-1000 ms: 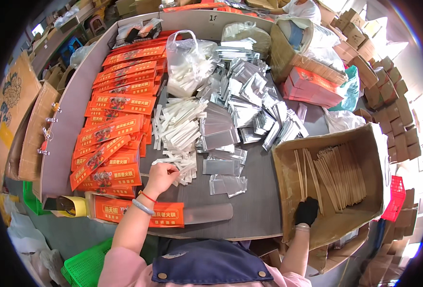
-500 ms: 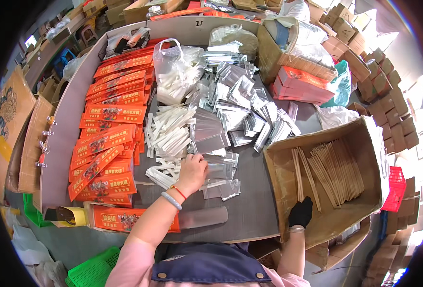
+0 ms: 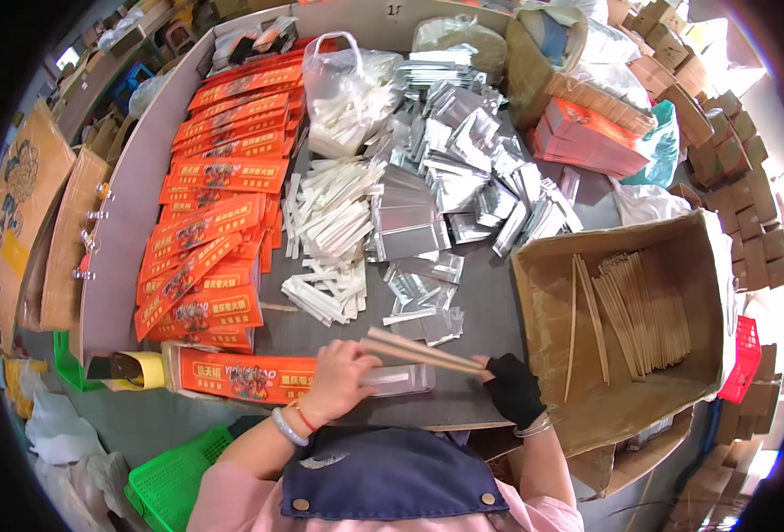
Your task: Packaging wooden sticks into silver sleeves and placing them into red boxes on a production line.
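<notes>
My right hand (image 3: 513, 390), in a black fingerless glove, grips a pair of wooden chopsticks (image 3: 423, 350) level over the table's near edge. Their far ends reach close to the thumb of my left hand (image 3: 341, 383). That bare hand is closed over a clear plastic sleeve (image 3: 417, 379), with pale flat pieces visible inside. Under and beside it lies a red printed wrapper (image 3: 248, 374); the hand hides where wrapper and sleeve meet. Beyond sit a heap of narrow white paper packets (image 3: 334, 217) and several clear flat packets (image 3: 410, 222). More chopsticks (image 3: 645, 315) lie in the cardboard box (image 3: 543, 310) at right.
Red wrappers (image 3: 223, 173) overlap along the left side, by the table's raised wall (image 3: 135, 177). Silver packets (image 3: 490, 168) are heaped at the back centre, next to a plastic bag (image 3: 348, 106). A green basket (image 3: 175, 470) stands on the floor at lower left.
My right hand has come left out of the box with the chopsticks. My left hand has left the packet piles and moved nearer, onto the sleeve, where pale pieces now show.
</notes>
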The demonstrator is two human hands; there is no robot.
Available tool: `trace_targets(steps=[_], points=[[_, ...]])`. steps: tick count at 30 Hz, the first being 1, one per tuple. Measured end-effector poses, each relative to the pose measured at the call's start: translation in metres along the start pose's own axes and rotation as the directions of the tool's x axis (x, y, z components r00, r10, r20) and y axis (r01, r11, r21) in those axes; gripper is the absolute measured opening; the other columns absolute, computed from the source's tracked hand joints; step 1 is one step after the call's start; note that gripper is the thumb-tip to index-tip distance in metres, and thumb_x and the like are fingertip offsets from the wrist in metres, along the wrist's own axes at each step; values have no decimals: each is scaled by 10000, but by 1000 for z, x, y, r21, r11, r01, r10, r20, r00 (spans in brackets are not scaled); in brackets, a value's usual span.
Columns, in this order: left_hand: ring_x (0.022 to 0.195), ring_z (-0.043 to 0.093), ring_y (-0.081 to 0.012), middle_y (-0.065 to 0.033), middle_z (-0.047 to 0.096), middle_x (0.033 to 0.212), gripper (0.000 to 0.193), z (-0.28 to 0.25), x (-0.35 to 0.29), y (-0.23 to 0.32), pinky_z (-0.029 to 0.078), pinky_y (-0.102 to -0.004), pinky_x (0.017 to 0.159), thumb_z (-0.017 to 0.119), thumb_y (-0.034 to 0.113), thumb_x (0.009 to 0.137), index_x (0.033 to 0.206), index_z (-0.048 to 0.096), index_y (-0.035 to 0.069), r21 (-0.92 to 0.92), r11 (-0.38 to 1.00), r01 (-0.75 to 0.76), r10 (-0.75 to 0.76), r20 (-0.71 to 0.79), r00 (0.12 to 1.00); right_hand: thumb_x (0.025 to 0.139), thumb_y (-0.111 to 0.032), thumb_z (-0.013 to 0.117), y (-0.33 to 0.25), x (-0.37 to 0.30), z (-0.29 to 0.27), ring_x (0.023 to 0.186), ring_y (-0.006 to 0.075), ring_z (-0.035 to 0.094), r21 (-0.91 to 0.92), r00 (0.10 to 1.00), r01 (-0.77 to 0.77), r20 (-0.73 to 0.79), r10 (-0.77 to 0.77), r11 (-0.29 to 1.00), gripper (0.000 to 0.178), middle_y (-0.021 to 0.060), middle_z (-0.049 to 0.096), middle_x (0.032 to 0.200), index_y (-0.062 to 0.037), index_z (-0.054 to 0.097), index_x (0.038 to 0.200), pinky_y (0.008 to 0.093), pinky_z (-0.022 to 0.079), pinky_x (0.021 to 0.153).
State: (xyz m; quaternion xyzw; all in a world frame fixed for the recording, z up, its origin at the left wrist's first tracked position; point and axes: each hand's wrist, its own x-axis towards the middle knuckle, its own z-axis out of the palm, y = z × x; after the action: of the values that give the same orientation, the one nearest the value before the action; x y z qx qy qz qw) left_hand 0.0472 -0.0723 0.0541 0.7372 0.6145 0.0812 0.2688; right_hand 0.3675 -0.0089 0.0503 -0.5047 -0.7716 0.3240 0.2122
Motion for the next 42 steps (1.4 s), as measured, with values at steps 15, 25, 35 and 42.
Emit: trace_targets(steps=[15, 25, 35, 42], points=[[1084, 504, -297, -70, 570, 1161, 713, 14, -21, -4, 419, -431, 937, 869, 219, 565, 1208, 606, 56, 17, 996, -85, 87, -224, 971, 814, -151, 702, 7, 3, 97, 838, 330, 639, -119, 999, -25, 26, 29, 993, 148, 164, 648, 835, -33, 678, 901, 427, 514, 739], [946, 531, -314, -102, 553, 969, 294, -35, -2, -7, 449, -431, 772, 750, 194, 631, 903, 643, 155, 178, 937, -300, 281, 125, 952, 611, -392, 862, -68, 27, 74, 1046, 312, 544, -306, 932, 352, 197, -303, 885, 695, 96, 579, 1103, -92, 565, 1163, 440, 429, 854], [1268, 394, -415, -191, 456, 1341, 804, -17, -41, -55, 305, -541, 1074, 822, 481, 660, 1277, 557, 40, 93, 959, 266, -203, -426, 882, 610, -431, 847, -60, 22, 42, 992, 289, 560, -347, 983, 185, 50, -178, 919, 649, 89, 594, 1032, -96, 588, 1102, 450, 369, 926], [1365, 303, -416, -212, 411, 1423, 994, 30, -47, -50, 155, -605, 1133, 866, 479, 609, 1367, 453, -14, -211, 916, 342, -397, -348, 849, 647, -483, 805, -71, 21, 41, 1007, 270, 556, -443, 960, 259, 214, -179, 858, 641, 76, 601, 1052, -95, 605, 1116, 470, 318, 977]])
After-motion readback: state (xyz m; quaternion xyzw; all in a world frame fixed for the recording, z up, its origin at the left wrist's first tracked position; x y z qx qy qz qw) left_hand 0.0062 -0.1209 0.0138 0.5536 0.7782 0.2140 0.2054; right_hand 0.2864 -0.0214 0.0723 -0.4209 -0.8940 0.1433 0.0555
